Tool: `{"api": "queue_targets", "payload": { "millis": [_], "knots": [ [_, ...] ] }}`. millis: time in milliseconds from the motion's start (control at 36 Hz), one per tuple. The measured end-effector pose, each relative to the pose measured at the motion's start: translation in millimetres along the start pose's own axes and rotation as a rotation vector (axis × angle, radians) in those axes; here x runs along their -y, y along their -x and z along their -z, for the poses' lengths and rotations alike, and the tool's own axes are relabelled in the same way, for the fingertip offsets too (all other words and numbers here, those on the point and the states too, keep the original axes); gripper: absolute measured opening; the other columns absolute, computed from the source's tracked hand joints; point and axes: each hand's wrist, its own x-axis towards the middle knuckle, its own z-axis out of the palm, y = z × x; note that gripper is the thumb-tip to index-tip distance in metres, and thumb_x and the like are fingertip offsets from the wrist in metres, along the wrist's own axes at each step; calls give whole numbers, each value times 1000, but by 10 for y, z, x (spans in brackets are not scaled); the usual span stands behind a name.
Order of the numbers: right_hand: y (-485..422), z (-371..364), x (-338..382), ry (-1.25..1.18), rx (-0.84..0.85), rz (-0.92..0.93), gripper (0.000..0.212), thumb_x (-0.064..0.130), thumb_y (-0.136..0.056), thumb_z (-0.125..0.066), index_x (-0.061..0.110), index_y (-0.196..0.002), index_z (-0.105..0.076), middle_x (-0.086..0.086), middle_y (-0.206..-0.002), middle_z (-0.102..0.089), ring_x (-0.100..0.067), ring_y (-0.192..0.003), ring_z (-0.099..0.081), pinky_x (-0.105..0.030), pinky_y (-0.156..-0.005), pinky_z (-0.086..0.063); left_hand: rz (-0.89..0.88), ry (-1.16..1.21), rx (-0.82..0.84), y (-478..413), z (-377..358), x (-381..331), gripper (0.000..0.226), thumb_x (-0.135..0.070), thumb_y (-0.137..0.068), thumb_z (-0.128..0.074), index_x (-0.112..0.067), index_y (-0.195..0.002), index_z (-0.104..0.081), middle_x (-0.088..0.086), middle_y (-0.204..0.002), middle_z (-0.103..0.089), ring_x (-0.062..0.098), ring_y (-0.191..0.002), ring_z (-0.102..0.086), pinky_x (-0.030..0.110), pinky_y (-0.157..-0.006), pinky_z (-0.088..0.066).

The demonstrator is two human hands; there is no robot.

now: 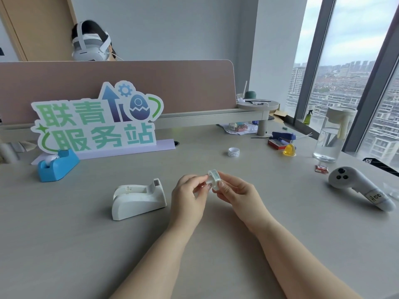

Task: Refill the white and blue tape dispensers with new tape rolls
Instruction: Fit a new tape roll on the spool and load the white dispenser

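I watch the two hands meet over the middle of the desk [216,244]. The right hand [234,190] is curled round a clear tape roll [214,179], with thumb and fingertips clamped on its rim. The roll is upright and off the surface. The left hand [189,190] pinches the roll's left edge (I cannot tell whether it has the tape's loose end or only the rim, as that spot is blurred). Just left of the hands the white dispenser [138,198] sits on the desk, cutter end toward them. Well beyond it, at far left, the blue dispenser [57,166] stands before a sign [97,117], with something white in its well. Past the hands lies a small white ring [233,152]. To the right are a stapler [282,136], a bottle [330,137] and a controller [358,186].
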Motion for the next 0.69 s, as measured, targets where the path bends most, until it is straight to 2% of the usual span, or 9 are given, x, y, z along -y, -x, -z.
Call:
{"api": "queue_targets", "payload": {
  "millis": [167, 306, 389, 472, 556, 694],
  "knots": [
    [10, -15, 0, 10, -17, 16, 24, 14, -92, -56, 27, -110, -65, -6, -99, -69, -15, -91, -62, -27, -91, -51, -33, -42, 13, -3, 6, -4, 22, -5, -82, -69, -13, -102, -72, -2, -98, -62, 14, -88, -67, 13, -83, -50],
    [11, 8, -1, 3, -18, -6, 26, 16, -93, -55, 22, -116, -64, -5, -101, -71, -14, -93, -66, -25, -89, -54, -63, -68, 21, -4, 18, -17, 21, -5, -82, -68, -14, -101, -73, -7, -95, -59, 17, -86, -67, 25, -84, -53],
    [5, 7, -1, 6, -18, -8, 26, 17, -92, -56, 22, -116, -65, -5, -99, -72, -16, -92, -65, -27, -90, -54, -79, -79, 18, -4, 19, -23, 21, -5, -82, -68, -14, -100, -73, -5, -94, -59, 17, -86, -66, 27, -83, -53],
    [-3, 16, -6, -9, -22, -14, 28, 16, -91, -58, 21, -118, -64, -5, -101, -72, -16, -91, -66, -26, -89, -54, -67, -55, 16, -8, 16, -21, 20, -5, -82, -69, -14, -100, -73, -10, -92, -58, 15, -85, -66, 17, -81, -51],
    [-16, 41, -13, -39, -16, -44, 38, 15, -90, -59, 15, -128, -55, -8, -113, -70, -17, -97, -68, -25, -91, -53, -25, -8, 11, -12, 20, -5, 20, -5, -82, -69, -12, -101, -72, -7, -94, -60, 13, -86, -66, 4, -77, -45],
    [-24, 54, -15, -46, 26, -63, 41, 13, -92, -56, 11, -133, -49, -10, -122, -65, -16, -104, -66, -21, -91, -52, 4, 35, 7, -12, 38, -17, 21, -6, -84, -67, -14, -103, -72, -2, -96, -63, 3, -89, -63, 0, -74, -41]
  ]
}}
